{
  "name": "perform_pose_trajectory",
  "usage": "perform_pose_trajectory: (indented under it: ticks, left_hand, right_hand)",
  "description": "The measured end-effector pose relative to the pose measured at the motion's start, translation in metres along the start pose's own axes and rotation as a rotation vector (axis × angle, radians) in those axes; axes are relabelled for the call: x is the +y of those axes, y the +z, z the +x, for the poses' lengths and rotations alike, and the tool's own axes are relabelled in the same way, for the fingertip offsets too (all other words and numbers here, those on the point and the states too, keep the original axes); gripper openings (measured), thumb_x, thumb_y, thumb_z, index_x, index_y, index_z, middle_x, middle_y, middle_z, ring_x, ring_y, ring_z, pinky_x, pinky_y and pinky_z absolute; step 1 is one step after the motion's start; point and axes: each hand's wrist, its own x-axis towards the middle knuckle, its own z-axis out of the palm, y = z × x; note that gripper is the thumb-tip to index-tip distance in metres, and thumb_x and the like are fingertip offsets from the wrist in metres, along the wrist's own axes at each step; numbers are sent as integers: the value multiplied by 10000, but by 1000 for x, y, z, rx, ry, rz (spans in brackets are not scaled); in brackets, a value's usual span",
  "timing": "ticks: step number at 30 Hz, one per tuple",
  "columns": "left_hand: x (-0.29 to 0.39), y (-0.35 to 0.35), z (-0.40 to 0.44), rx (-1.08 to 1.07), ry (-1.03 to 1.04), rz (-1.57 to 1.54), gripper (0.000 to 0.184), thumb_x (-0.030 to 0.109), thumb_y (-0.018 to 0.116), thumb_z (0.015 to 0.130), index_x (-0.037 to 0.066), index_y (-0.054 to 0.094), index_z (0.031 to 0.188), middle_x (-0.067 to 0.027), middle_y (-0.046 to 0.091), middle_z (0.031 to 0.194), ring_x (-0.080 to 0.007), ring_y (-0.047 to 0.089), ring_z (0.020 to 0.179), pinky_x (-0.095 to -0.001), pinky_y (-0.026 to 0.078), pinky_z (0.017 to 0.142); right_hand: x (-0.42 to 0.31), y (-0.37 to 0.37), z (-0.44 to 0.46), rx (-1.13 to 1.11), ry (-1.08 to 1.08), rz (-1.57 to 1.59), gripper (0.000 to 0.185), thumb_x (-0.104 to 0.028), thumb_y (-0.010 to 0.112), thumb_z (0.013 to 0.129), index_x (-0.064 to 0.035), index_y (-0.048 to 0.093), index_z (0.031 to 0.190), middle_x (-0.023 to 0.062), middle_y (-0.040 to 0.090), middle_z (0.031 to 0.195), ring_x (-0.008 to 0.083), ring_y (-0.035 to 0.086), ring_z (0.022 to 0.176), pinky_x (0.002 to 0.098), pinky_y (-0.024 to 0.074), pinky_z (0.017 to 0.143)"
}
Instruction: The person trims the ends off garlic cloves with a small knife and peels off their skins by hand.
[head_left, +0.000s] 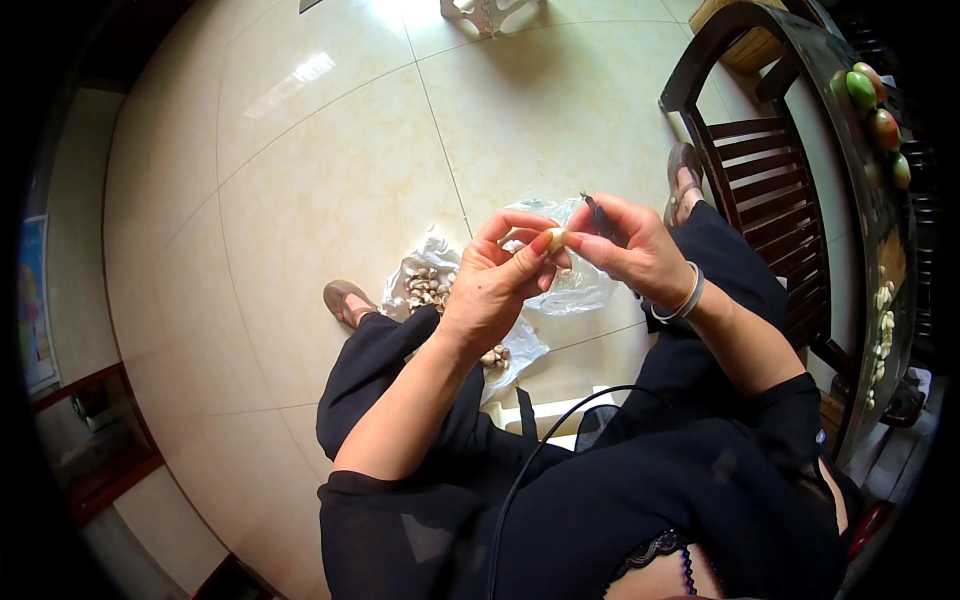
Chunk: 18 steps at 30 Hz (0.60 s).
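Left hand has its thumb and fingers closed on a small pale piece, held up above the floor between the 2 hands, near the middle of the view. To its left, a brown shoe is on the pale tiled floor. Between that shoe and the left hand, an open white plastic bag holds a heap of small brown-and-white pieces; more of them show nearer, on white plastic just right of the left forearm. Beyond the hands, on the far side, stands part of a stool. A clear plastic bag spreads on the floor beneath and between the hands. Right hand touches the pale piece with its thumb tip and grips a small dark-handled tool, its metal tip pointing up and away; a pale bracelet rings that wrist. Farther right are a 2nd shoe and a dark slatted wooden chair. At the far right, the table carries 4 visible green-and-red fruits toward its far end and, nearer, a scattered row of pale pieces.
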Motion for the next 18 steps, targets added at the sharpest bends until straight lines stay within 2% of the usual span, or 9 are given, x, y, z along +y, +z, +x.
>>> perform_pose_trajectory:
  ticks: [2, 4, 11, 18]
  left_hand:
    - [0, -1, 0, 2, 8, 6, 200, 128, 578, 824, 29, 511, 985, -52, 558, 791, -97, 490, 640, -189, 403, 570]
    - [0, -4, -1, -17, -14, 34, 251, 129, 567, 827, 35, 483, 1044, -79, 566, 884, -119, 484, 647, -196, 402, 595]
    - [0, -6, 0, -6, -29, 55, 243, 164, 533, 853, 29, 474, 1046, -97, 576, 848, -105, 483, 629, -188, 396, 586]
    - [0, -7, 1, 39, -62, -12, 206, 177, 495, 876, 35, 476, 1025, -104, 578, 806, -86, 478, 580, -153, 350, 509]
  right_hand:
    - [6, 2, 1, 30, -98, -31, 148, -123, 595, 810, 12, 551, 849, 3, 547, 661, 37, 489, 607, 183, 408, 534]
    - [4, 0, 1, 21, -86, -59, 149, -117, 599, 808, 15, 552, 856, 10, 559, 670, 41, 505, 619, 187, 420, 546]
    - [5, -1, 1, 17, -71, 2, 149, -97, 582, 813, 39, 551, 867, 34, 585, 694, 60, 537, 619, 201, 452, 564]
    - [7, -2, 2, 50, -75, -49, 143, -92, 575, 814, 38, 555, 870, 40, 588, 676, 56, 542, 618, 202, 452, 564]
